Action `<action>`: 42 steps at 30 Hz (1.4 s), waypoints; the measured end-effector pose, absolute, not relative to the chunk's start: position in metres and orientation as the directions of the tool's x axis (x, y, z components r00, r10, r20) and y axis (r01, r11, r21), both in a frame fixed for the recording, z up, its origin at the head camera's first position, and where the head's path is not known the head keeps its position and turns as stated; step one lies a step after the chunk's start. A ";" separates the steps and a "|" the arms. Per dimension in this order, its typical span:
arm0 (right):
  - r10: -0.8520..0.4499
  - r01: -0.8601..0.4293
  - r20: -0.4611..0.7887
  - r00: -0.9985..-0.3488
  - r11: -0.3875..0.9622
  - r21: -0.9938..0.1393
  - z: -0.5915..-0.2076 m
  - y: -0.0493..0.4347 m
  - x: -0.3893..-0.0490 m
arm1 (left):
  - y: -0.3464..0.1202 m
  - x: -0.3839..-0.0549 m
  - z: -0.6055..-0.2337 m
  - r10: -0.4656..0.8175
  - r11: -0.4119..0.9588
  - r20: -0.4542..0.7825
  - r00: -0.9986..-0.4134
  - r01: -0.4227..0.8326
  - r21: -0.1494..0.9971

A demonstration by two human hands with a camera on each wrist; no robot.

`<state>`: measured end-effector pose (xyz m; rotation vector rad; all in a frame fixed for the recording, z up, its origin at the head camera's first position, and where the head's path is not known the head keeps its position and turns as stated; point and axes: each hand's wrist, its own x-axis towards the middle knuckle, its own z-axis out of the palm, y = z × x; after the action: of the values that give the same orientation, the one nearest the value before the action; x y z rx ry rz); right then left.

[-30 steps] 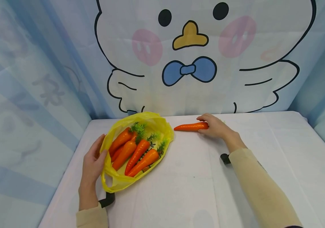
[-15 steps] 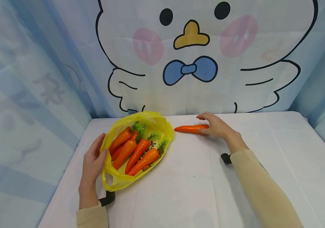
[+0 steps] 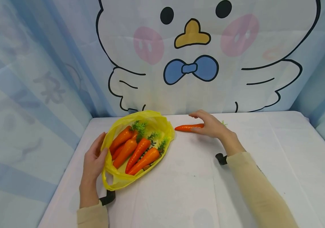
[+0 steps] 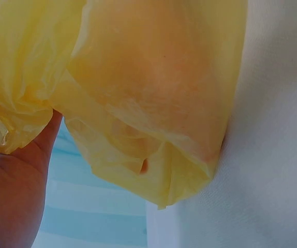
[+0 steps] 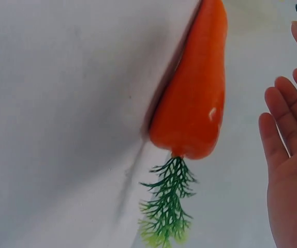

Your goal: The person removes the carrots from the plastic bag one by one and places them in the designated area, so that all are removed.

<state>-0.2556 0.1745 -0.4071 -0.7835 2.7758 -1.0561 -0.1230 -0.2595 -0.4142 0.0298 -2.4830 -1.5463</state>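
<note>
A yellow plastic bag (image 3: 119, 183) lies at the left of the table, its mouth facing up toward the head camera. Several orange carrots (image 3: 144, 161) with green tops rest inside it. My left hand (image 3: 92, 163) holds the bag's left rim, thumb on the near side and fingers partly hidden behind the plastic. One more carrot (image 3: 183, 128) lies on the table right of the bag, tip pointing left. Above it is my right hand (image 3: 212, 125), hiding its thick end in the head view. The right wrist view shows straight fingers (image 5: 288, 119) apart from the carrot.
A white cloth covers the table (image 3: 173, 190). Behind it hangs a curtain (image 3: 190, 95) printed with a cartoon bird, and another blue curtain (image 3: 22, 126) borders the left side. Dark wrist camera mounts (image 3: 221, 159) jut from both sleeves.
My right hand has let go of the loose carrot and shifted left over it, baring its green top. The left hand and the bag stay in place.
</note>
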 end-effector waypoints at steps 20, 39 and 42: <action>-0.622 -0.589 0.281 -0.731 0.368 -0.719 -0.408 0.104 -0.228 | -0.259 -0.124 -0.413 -0.135 0.450 0.154 -0.979 0.077 0.890; -0.753 -0.620 0.145 -0.642 0.398 -0.676 -0.422 0.051 -0.210 | -0.257 -0.123 -0.413 -0.143 0.461 0.154 -0.978 0.072 0.884; -0.782 -0.651 0.129 -0.610 0.401 -0.645 -0.423 0.044 -0.208 | -0.257 -0.123 -0.412 -0.146 0.464 0.148 -0.978 0.064 0.883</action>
<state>-0.2079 0.0440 -0.4231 -1.2758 2.4617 -0.9989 -0.1228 -0.2572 -0.4125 0.0710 -2.5087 -1.5269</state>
